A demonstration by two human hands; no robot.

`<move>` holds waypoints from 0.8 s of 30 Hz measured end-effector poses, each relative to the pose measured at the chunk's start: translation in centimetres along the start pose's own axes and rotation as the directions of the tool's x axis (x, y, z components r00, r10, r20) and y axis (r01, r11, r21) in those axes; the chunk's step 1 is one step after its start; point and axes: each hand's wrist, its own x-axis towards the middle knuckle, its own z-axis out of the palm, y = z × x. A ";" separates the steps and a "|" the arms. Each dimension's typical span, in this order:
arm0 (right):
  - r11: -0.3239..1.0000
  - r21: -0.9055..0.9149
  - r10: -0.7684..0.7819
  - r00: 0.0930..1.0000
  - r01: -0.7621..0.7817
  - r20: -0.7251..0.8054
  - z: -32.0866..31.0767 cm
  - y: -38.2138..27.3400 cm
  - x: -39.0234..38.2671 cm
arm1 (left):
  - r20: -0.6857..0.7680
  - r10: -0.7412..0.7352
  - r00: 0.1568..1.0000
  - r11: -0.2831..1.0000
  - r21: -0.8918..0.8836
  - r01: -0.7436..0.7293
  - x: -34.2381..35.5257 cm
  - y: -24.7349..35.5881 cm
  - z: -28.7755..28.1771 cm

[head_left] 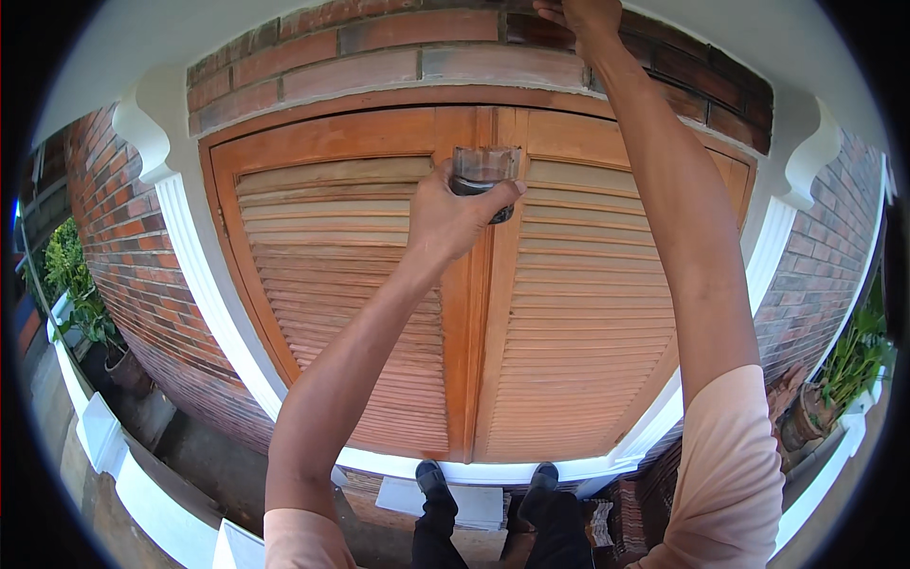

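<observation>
Held up in front of the wooden shutters, my left hand is closed around a clear drinking glass. Dark liquid sits in the lower part of the glass. My right arm stretches up to the brick band above the shutters. At the top edge of the view my right hand is partly cut off; its fingers look bent together against the bricks, and whatever they hold is hidden. Bricks around and right of that hand are dark and glossy, while those to the left look paler and dull.
Louvred wooden shutters fill the middle, framed by white moulded trim. My feet are on or by the white ledge below. Potted plants stand to both sides, near low white walls. A pale ceiling hangs close above.
</observation>
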 end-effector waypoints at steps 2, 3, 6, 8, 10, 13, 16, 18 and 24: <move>1.000 0.007 -0.004 1.000 0.004 -0.002 -0.9 0.3 1.1 | -0.003 0.003 1.000 1.000 -0.020 -0.003 1.6 0.1 0.0; 1.000 0.018 -0.004 1.000 0.004 -0.001 -1.6 0.2 1.4 | -0.018 -0.026 0.999 0.999 -0.019 0.026 2.4 0.2 0.0; 0.997 0.041 -0.065 0.998 0.065 -0.005 -3.5 -0.8 1.7 | -0.056 -0.076 0.996 0.997 0.004 0.076 5.0 0.7 -0.3; 0.997 0.041 -0.062 0.998 0.062 -0.004 -3.5 -1.4 1.5 | -0.080 -0.095 0.992 0.995 0.021 0.097 6.4 0.9 -0.4; 0.997 0.044 -0.063 0.998 0.063 0.002 -2.4 -1.5 1.0 | -0.106 -0.004 0.994 1.000 0.016 0.006 7.3 1.0 -0.3; 0.998 -0.035 -0.044 0.998 0.046 0.055 0.0 -0.8 0.4 | -0.110 -0.016 0.994 1.000 0.022 0.019 7.9 1.1 0.1; 0.984 -0.135 -0.112 0.992 0.118 0.055 -0.3 -0.8 -0.2 | -0.100 -0.001 0.995 1.000 0.013 0.002 8.0 1.4 0.3; 0.958 -0.182 -0.217 0.975 0.223 0.052 -2.3 -1.7 -0.6 | -0.097 -0.032 0.995 0.999 0.030 0.035 7.8 1.6 -0.1; 0.970 -0.170 -0.165 0.985 0.171 0.048 -2.8 -2.5 0.3 | -0.084 -0.056 0.995 0.998 0.009 0.056 8.5 2.4 -0.2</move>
